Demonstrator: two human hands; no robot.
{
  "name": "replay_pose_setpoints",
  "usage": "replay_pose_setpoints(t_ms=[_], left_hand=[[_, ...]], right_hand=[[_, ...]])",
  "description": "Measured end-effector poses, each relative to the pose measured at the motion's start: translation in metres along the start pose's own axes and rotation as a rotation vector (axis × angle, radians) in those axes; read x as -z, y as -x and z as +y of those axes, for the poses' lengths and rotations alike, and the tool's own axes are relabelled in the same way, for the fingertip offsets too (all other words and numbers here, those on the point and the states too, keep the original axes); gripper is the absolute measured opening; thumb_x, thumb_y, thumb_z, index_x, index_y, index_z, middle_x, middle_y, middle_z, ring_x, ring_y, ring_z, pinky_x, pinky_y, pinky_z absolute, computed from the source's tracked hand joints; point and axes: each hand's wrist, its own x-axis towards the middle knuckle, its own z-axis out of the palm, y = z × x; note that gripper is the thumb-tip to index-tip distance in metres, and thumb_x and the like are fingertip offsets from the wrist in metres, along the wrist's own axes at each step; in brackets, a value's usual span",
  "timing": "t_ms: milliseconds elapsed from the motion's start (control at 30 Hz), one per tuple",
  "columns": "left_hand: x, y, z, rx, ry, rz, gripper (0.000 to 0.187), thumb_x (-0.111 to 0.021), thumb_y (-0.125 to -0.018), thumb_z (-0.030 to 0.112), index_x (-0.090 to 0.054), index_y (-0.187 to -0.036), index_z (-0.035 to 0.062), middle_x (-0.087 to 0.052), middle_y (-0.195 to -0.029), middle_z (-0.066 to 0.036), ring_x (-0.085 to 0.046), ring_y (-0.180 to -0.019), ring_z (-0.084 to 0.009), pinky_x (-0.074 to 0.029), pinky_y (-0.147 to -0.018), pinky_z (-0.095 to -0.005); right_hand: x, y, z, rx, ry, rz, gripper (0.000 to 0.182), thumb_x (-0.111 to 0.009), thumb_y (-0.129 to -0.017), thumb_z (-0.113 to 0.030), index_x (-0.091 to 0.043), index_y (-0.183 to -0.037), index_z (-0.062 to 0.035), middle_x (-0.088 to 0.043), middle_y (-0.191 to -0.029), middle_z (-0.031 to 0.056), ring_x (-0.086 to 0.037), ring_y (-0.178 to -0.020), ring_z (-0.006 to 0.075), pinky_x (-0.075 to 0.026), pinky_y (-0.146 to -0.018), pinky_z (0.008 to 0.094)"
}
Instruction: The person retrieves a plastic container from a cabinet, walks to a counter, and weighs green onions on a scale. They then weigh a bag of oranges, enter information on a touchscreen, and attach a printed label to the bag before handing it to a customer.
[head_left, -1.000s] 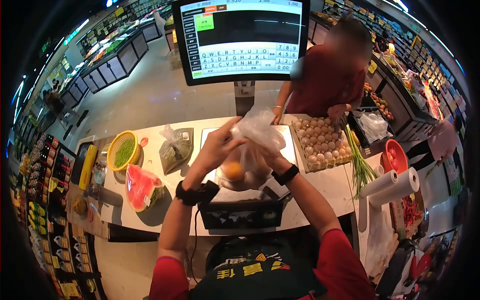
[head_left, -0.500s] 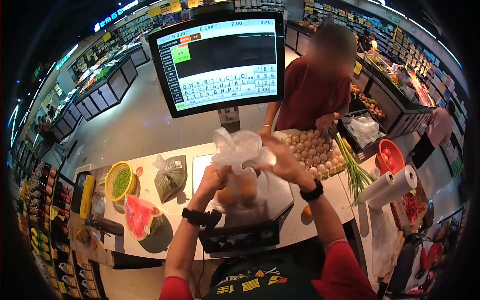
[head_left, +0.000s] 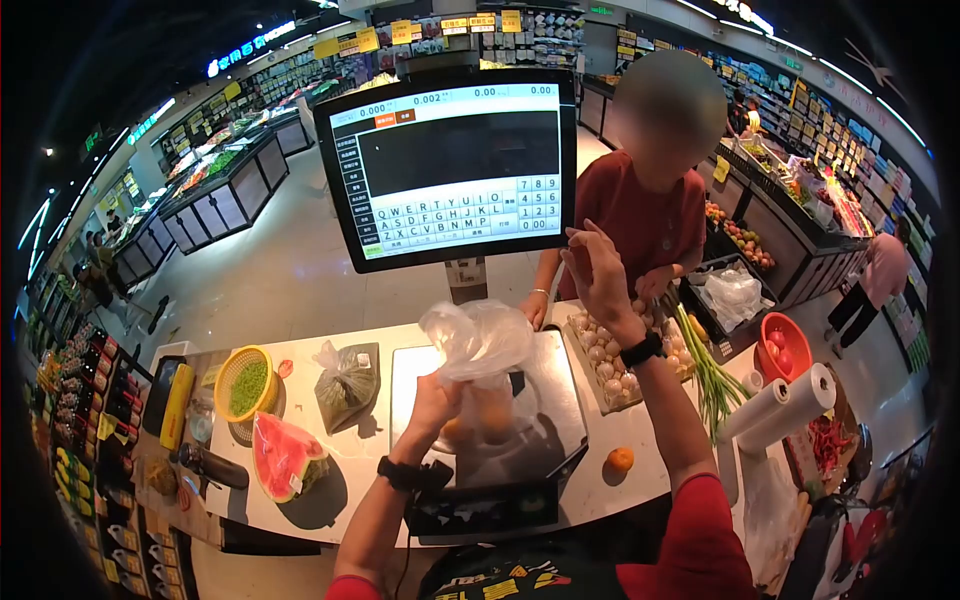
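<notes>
My left hand (head_left: 437, 402) is closed around the gathered neck of a clear plastic bag (head_left: 478, 335). Round orange fruits (head_left: 494, 415) show through the bag, low over the metal plate of a weighing scale (head_left: 557, 375). My right hand (head_left: 604, 280) is raised beside the lower right edge of the touchscreen (head_left: 450, 150), fingers apart and nothing in them. The screen reads 0.002 in its second field and shows a keyboard and number pad. One loose orange fruit (head_left: 620, 459) lies on the counter to the right of the scale.
A person in a dark red shirt (head_left: 640, 215) stands across the counter (head_left: 370, 480), one hand near the scale. Egg trays (head_left: 625, 395), green onions (head_left: 705, 370) and plastic rolls (head_left: 790, 405) are right. Watermelon (head_left: 285, 455), a bagged vegetable (head_left: 348, 385) and a yellow basket (head_left: 232, 365) are left.
My right hand has left the bag and risen to the screen's right edge. The second reading went from 0.194 to 0.002, and the green tile disappeared. My left hand still grips the bag.
</notes>
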Motion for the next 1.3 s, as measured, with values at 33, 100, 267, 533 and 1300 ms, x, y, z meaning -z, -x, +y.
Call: replay_pose_setpoints(t_ms=[33, 100, 267, 533, 1300], left_hand=[[0.005, 0.003, -0.005, -0.182, -0.182, -0.016, 0.017, -0.061, -0.089, 0.019, -0.062, -0.091, 0.0025, -0.051, -0.067, 0.002, -0.043, -0.046, -0.0076, -0.032, -0.040, -0.0243], [0.025, 0.014, -0.018, -0.340, -0.407, -0.044, 0.022, -0.060, -0.089, 0.017, -0.057, -0.105, 0.0022, -0.057, -0.078, -0.002, -0.050, -0.061, -0.0114, -0.040, -0.052, -0.0265], [0.079, 0.084, -0.020, 0.290, 0.055, 0.051, 0.050, -0.058, -0.089, 0.012, -0.040, -0.135, 0.0022, -0.053, -0.064, -0.001, -0.050, -0.050, -0.0093, -0.040, -0.045, -0.0240], [0.097, 0.153, -0.023, 0.327, 0.235, 0.306, 0.016, -0.056, -0.093, 0.011, -0.062, -0.101, -0.0002, -0.039, -0.050, 0.006, -0.031, -0.038, -0.0024, -0.023, -0.036, -0.0206], [0.100, 0.223, -0.042, 0.374, 0.146, 0.477, 0.013, -0.063, -0.089, 0.013, -0.066, -0.090, -0.0001, -0.051, -0.049, 0.000, -0.043, -0.036, -0.0066, -0.029, -0.033, -0.0201]], right_hand=[[-0.001, -0.005, 0.001, 0.038, 0.031, 0.013, 0.019, -0.063, -0.087, -0.013, -0.051, -0.097, -0.0024, -0.062, -0.118, 0.0145, -0.047, -0.124, 0.0363, -0.039, -0.099, 0.0434], [-0.003, -0.010, -0.001, 0.114, 0.108, 0.030, 0.018, -0.063, -0.086, -0.012, -0.051, -0.097, -0.0039, -0.061, -0.120, 0.0125, -0.046, -0.126, 0.0348, -0.038, -0.099, 0.0441], [-0.013, -0.014, -0.001, 0.260, 0.289, -0.022, 0.023, -0.065, -0.085, -0.015, -0.050, -0.100, -0.0062, -0.053, -0.134, 0.0093, -0.036, -0.135, 0.0316, -0.032, -0.101, 0.0455], [-0.036, -0.018, -0.003, 0.238, 0.353, 0.022, 0.020, -0.061, -0.087, -0.015, -0.047, -0.099, -0.0074, -0.043, -0.143, 0.0124, -0.025, -0.140, 0.0306, -0.024, -0.106, 0.0477], [-0.042, -0.020, -0.022, 0.389, 0.330, -0.009, 0.015, -0.065, -0.084, -0.021, -0.055, -0.086, -0.0109, -0.062, -0.120, 0.0018, -0.040, -0.131, 0.0238, -0.025, -0.102, 0.0479]])
